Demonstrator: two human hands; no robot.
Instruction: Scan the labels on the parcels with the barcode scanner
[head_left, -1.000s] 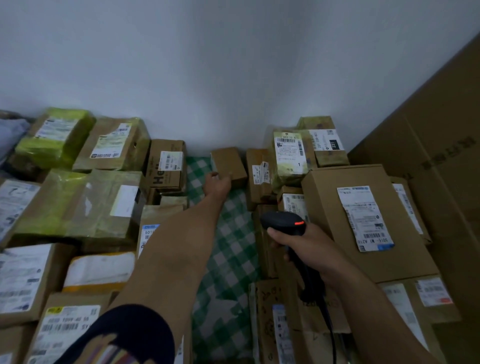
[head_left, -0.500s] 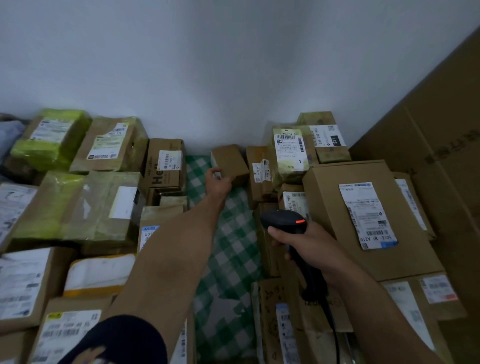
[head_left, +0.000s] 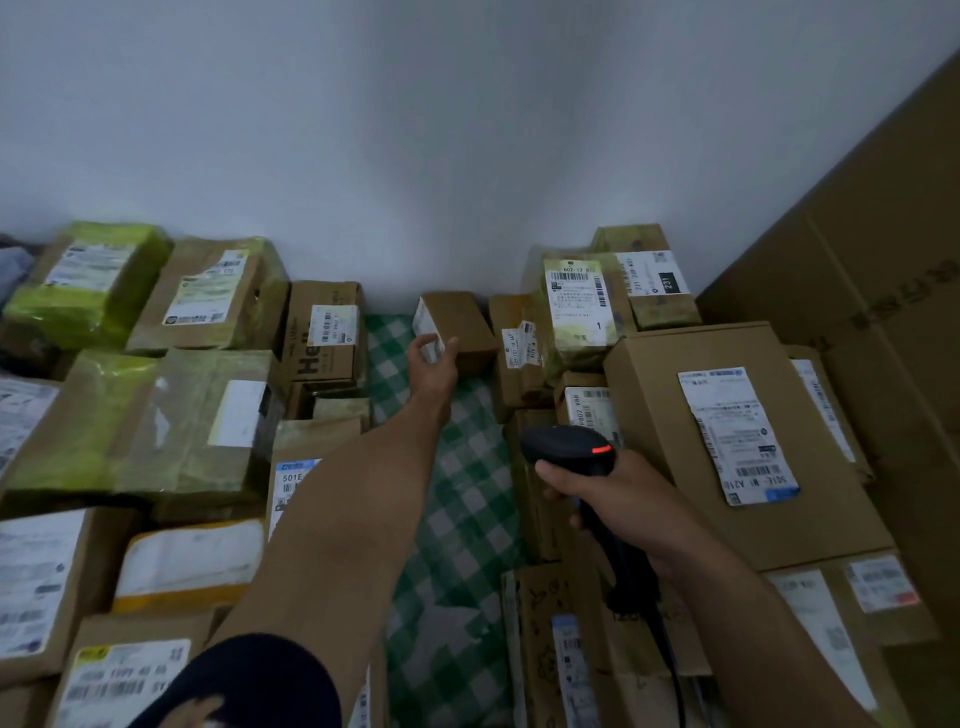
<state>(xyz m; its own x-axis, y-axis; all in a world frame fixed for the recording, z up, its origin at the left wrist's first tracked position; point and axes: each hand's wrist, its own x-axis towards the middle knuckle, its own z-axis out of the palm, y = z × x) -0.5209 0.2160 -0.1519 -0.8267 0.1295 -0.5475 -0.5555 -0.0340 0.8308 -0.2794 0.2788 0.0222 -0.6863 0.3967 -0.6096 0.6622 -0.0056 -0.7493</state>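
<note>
Left hand (head_left: 432, 364) reaches far out, fingers pinching the labelled end of the small parcel (head_left: 460, 325) by the wall (head_left: 467, 156). The label faces left, away from the scanner (head_left: 569, 449). Right hand (head_left: 618, 499) grips the scanner, nearer the body.

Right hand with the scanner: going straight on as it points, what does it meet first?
Probably the small brown box held by the left hand: the right hand and barcode scanner aim along the checked cloth toward it. Depth is unclear; nothing nearer seems to block.
</note>
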